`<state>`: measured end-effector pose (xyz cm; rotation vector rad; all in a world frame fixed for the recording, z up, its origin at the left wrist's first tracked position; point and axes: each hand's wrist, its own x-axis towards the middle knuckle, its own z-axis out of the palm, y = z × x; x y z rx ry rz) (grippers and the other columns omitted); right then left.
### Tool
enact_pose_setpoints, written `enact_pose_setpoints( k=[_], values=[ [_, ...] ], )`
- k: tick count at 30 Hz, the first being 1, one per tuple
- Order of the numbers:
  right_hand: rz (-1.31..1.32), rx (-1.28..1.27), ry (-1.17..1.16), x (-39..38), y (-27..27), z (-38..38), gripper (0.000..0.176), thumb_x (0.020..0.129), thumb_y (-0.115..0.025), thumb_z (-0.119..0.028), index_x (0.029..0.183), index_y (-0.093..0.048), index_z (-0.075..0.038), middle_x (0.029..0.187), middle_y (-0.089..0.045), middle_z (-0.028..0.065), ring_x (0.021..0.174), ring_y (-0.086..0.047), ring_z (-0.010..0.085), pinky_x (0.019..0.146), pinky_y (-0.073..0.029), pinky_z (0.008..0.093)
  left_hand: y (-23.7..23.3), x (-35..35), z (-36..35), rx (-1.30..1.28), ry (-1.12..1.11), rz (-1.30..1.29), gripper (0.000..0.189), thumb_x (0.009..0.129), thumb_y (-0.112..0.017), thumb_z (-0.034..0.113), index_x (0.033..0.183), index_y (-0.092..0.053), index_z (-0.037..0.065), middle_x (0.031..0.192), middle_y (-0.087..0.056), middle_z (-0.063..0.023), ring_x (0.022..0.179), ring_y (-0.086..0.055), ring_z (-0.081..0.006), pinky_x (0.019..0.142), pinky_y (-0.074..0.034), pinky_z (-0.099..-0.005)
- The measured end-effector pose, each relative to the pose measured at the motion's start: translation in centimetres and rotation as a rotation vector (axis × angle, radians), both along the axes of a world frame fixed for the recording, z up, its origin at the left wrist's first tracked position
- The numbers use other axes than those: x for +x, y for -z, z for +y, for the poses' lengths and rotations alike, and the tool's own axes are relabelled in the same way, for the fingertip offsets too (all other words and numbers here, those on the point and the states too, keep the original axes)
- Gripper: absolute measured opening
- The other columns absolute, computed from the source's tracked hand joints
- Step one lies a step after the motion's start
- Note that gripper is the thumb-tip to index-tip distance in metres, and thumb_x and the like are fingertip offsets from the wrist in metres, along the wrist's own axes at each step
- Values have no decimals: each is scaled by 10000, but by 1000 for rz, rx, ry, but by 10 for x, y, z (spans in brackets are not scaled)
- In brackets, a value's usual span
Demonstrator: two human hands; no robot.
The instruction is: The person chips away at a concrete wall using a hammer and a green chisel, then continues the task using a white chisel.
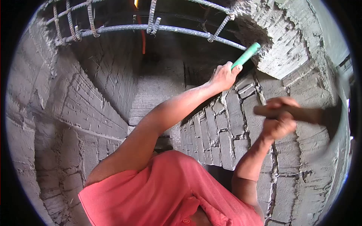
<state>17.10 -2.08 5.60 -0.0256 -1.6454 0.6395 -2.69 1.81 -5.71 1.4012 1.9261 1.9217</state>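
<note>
A green rod-like tool (246,55) is held in my left hand (225,76), its upper end near the rough broken edge of the concrete (283,52). My right hand (279,119) is wrapped round the wooden handle (301,113) of a hammer, lower and to the right. The hammer's dark head (333,119) lies at the far right, blurred by motion. The tool's tip and the hammer head are well apart.
Steel rebar (128,28) with ties crosses the top, ending near the broken concrete. Brick walls (233,113) with rough mortar joints stand to the right and left (60,147). A thin orange strip (143,41) hangs behind the rebar. Below is a red shirt (166,188).
</note>
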Motion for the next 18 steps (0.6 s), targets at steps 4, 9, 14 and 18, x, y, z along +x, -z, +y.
enact_pose_setpoints(
  k=[4,9,14,18],
  values=[
    [233,284,-319,26,-28,-5,677,890,-497,-731,1067,-503,-78,784,-475,65,638,-488,188,608,-488,386,12,17,-29,126,192,259,623,972,-456,622,845,-470,12,632,-552,-264,697,-606,-500,554,-458,-512],
    [271,124,-253,25,22,3,625,924,-461,-702,1091,-437,-100,765,-467,59,594,-474,178,518,-453,328,5,16,-15,186,138,88,562,1010,-446,547,860,-472,6,596,-485,-258,642,-570,-492,518,-409,-489],
    [125,-249,-290,32,42,16,613,906,-573,-645,1110,-469,-77,775,-502,89,595,-474,181,529,-449,322,-12,17,12,77,76,37,611,1013,-397,576,878,-501,-11,693,-543,-275,754,-576,-516,620,-434,-521],
    [203,-323,-434,52,2,23,703,887,-565,-681,1242,-476,-81,862,-530,90,625,-490,176,597,-477,326,-33,35,2,-30,103,-92,702,994,-331,647,920,-525,-24,818,-603,-287,871,-599,-509,753,-457,-541]
  ],
)
